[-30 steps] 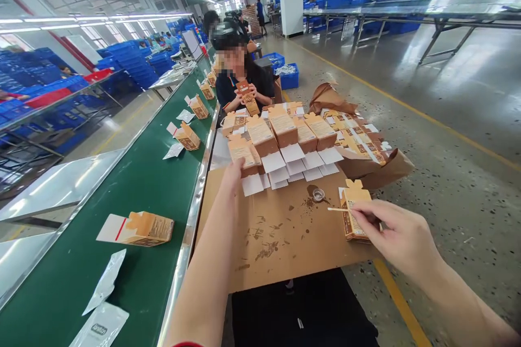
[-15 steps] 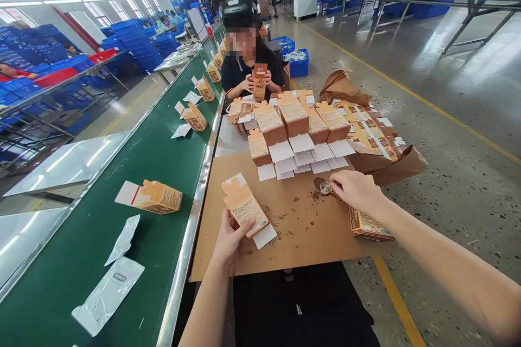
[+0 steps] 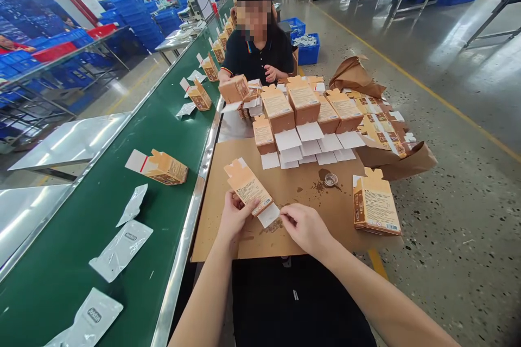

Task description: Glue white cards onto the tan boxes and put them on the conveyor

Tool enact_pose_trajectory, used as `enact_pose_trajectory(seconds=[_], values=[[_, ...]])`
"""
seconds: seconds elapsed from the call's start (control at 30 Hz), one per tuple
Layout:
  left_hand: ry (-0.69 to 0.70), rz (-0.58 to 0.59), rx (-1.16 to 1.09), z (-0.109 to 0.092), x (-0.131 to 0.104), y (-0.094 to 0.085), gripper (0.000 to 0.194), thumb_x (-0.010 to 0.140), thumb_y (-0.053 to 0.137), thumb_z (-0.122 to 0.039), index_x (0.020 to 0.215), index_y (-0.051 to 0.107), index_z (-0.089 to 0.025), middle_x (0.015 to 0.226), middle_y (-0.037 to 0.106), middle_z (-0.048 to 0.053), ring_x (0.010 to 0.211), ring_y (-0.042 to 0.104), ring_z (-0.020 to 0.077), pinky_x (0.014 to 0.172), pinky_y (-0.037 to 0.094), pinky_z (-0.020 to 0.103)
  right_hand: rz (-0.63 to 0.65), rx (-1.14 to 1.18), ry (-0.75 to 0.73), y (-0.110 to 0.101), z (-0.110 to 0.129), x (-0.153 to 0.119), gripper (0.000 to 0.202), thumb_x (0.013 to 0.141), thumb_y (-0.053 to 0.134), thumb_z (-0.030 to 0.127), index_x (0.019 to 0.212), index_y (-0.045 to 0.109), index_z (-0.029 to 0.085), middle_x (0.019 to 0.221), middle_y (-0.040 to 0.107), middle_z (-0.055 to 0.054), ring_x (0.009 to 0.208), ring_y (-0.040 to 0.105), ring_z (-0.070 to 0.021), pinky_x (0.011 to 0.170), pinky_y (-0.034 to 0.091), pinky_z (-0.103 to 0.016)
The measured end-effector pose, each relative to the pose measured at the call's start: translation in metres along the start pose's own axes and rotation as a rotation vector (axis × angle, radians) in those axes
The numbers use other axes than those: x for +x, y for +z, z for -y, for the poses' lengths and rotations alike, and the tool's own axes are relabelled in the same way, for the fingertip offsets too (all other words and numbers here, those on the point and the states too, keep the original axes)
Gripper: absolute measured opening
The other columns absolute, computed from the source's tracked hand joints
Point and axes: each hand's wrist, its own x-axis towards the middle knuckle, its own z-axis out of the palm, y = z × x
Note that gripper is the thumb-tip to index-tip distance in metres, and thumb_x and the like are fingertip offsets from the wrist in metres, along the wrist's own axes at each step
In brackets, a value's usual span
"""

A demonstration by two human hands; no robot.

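Note:
My left hand is closed around a tan and brown paper box, tilted above the cardboard sheet. A white flap sticks out from the box's lower end. At that flap's right corner, my right hand has its fingertips pinched together; anything between them is too small to make out. Beyond it sits a small clear round dish in a dark wet stain with brown specks. Another box lies at the sheet's right edge.
Stacked boxes with white flaps stand at the table's back. A co-worker sits behind them with a hand at a box. On my left, a green conveyor belt carries boxes and silver pouches. Brown wrapping paper lies on the right.
My right hand has moved left from beside the dish to the flap of the box in my left hand. The co-worker's box has been lowered toward the belt side. Pouches have shifted along the belt.

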Motion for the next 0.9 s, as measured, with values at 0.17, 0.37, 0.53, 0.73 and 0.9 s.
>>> enact_pose_trajectory(seconds=[0.17,0.37,0.53,0.73,0.9], values=[[0.037,0.02,0.024,0.0,-0.004,0.001,0.095,0.054,0.125,-0.059,0.119,0.063,-0.028,0.122,0.092,0.011,0.118,0.091,0.0363,0.106,0.074,0.054,-0.013,0.001,-0.01,0.001,-0.009,0.002,0.029,0.111,0.066,0.012,0.093,0.082,0.028,0.084,0.085,-0.002,0.074,0.078,-0.0197,0.072,0.061,-0.03],[0.18,0.034,0.192,0.021,-0.02,-0.002,0.087,0.064,0.119,-0.057,0.129,0.068,-0.029,0.132,0.091,0.013,0.13,0.09,0.0406,0.113,0.074,0.056,-0.141,0.015,0.032,-0.044,-0.013,-0.016,0.027,0.117,0.064,0.021,0.097,0.081,0.029,0.084,0.084,-0.002,0.072,0.078,-0.0202,0.072,0.065,-0.031],[0.278,-0.005,0.486,0.037,-0.039,-0.006,0.078,0.074,0.11,-0.059,0.135,0.071,-0.03,0.131,0.091,0.013,0.122,0.091,0.0398,0.1,0.076,0.051,-0.24,0.052,0.077,-0.074,-0.006,-0.038,0.026,0.117,0.066,0.024,0.097,0.082,0.031,0.085,0.087,-0.002,0.07,0.079,-0.0208,0.067,0.068,-0.031],[0.321,-0.12,0.655,0.036,-0.042,-0.008,0.075,0.074,0.103,-0.06,0.133,0.067,-0.032,0.127,0.09,0.013,0.119,0.091,0.0411,0.094,0.076,0.051,-0.266,0.073,0.09,-0.082,0.002,-0.046,0.025,0.115,0.069,0.024,0.095,0.082,0.031,0.083,0.088,-0.001,0.067,0.08,-0.0209,0.065,0.071,-0.031],[0.301,-0.486,0.726,0.014,-0.028,-0.066,0.08,0.068,0.106,-0.06,0.128,0.06,-0.033,0.129,0.088,0.013,0.128,0.089,0.0479,0.102,0.075,0.062,-0.281,0.099,0.066,-0.08,0.009,-0.048,0.025,0.115,0.071,0.026,0.093,0.084,0.03,0.079,0.088,-0.001,0.062,0.08,-0.0203,0.057,0.068,-0.029]])
